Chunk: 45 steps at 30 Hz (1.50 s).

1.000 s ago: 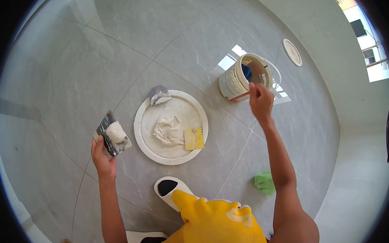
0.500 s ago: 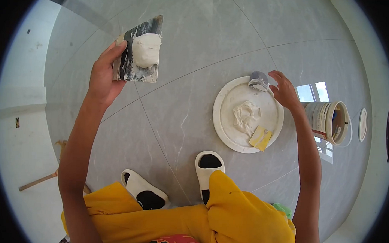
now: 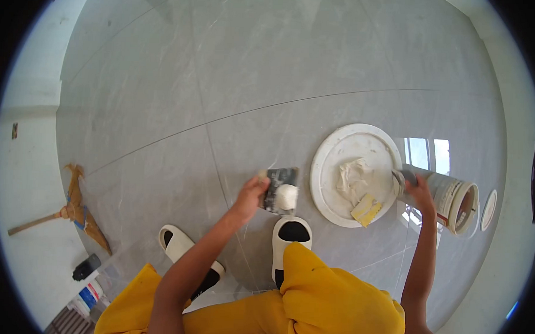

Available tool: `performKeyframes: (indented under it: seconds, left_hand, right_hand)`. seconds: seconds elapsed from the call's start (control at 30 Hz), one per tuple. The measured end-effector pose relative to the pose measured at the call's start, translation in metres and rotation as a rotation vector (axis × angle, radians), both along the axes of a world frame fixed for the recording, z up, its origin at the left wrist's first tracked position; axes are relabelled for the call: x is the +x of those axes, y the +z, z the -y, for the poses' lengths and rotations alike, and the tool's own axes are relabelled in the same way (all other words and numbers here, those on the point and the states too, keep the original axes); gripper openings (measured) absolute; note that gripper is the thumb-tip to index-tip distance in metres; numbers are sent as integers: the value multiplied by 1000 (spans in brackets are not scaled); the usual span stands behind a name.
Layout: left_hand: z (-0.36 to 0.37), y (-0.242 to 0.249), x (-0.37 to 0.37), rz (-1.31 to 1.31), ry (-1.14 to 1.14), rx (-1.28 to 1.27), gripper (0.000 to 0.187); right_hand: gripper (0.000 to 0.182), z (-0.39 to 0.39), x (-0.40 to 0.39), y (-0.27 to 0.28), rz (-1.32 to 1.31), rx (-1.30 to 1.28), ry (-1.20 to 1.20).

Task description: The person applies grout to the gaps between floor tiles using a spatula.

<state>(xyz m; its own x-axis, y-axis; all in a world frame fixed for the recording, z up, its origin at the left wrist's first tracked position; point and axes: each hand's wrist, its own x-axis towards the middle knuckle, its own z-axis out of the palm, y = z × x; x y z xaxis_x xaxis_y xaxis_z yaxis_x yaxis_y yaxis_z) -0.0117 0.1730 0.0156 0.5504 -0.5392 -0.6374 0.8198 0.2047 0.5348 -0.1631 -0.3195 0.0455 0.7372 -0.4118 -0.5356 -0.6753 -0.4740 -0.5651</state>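
My left hand (image 3: 251,199) is closed on the edge of a flat black putty board (image 3: 274,188), low over the floor in front of my feet. A lump of white putty (image 3: 287,197) sits on the board. At the right rim of a round white lid (image 3: 324,189), my right hand (image 3: 421,197) is closed on a small grey putty scraper (image 3: 400,179) with white smears. The lid carries a spread heap of putty (image 3: 354,178). Close to its front edge lies a yellow scraper (image 3: 367,210).
An open bucket (image 3: 453,200) lies on its side at the right, with a smaller round lid (image 3: 489,210) beyond it. At left, a straw broom (image 3: 75,209) rests near the wall, with a black object (image 3: 86,267) below it. My white slippers (image 3: 274,261) stand on grey tiles.
My left hand has brought the putty board down and to the right, nearer my feet. My right hand has taken hold of the grey scraper. The view has shifted, showing the whole broom.
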Motion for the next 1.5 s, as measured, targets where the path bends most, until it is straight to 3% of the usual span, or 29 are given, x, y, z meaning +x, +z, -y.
performKeyframes:
  seconds: [0.03,0.07,0.1,0.13,0.17,0.23,0.3,0.4,0.5,0.6,0.7,0.77,0.8,0.83,0.97,1.03,1.07,1.2,1.27,1.33,1.43,1.5]
  left_hand:
    - [12,-16,-19,-44,32,18,33]
    - [25,-24,-32,-114,11,108,32]
    - [36,-42,-46,-63,32,-11,30]
    - [49,-47,-51,-34,-26,39,32]
    - [59,-41,-50,213,-59,47,34]
    - [68,-29,-42,432,-192,238,36]
    - [62,-23,-23,319,-297,322,35]
    - [53,-48,16,342,-39,193,33]
    - [28,-32,107,231,80,126,29]
    - [3,-35,208,305,165,15,29]
    - [-15,-16,290,283,301,177,27]
    - [-26,5,325,316,381,242,28]
    - [-38,15,338,364,409,256,29]
    - [-77,-9,384,332,307,-149,37]
    - [-146,88,372,422,384,-36,33]
    - [-214,111,365,468,279,63,32]
    - [-233,121,349,409,-1,-297,34]
    - [-329,175,283,361,285,291,26]
    - [-371,201,249,325,288,557,26]
    - [-377,218,219,312,325,695,24]
    - [-379,237,190,348,322,696,25]
    - [-362,241,178,309,494,697,27]
  right_hand:
    - [34,-13,-24,1,-5,401,-349]
    - [34,-15,-49,-14,-73,449,-508]
    - [35,-22,-69,-28,89,595,-577]
    - [35,-32,-68,-23,156,692,-693]
    - [36,-38,-64,-26,182,688,-684]
    - [36,-43,-63,-33,246,672,-685]
    - [36,-45,-41,-40,292,690,-618]
    - [35,-51,35,-29,389,732,-564]
    - [23,-50,125,-53,406,690,-471]
    - [35,-85,250,-58,403,680,-406]
    - [36,-102,352,-57,394,821,-365]
    - [34,-126,391,-31,455,611,-329]
    - [34,-135,398,-16,511,659,-288]
    - [34,-139,399,-6,564,701,-250]
    - [28,-139,357,16,530,914,-241]
    - [26,-143,318,12,476,976,-224]
    - [25,-145,297,8,431,1003,-226]
    - [51,-178,223,-10,229,1165,-339]
    - [42,-221,178,-22,148,1031,-346]
    - [39,-254,160,-25,-145,1104,-14]
    - [44,-285,165,-25,-18,1092,275]
    - [48,-278,183,-42,73,1034,412]
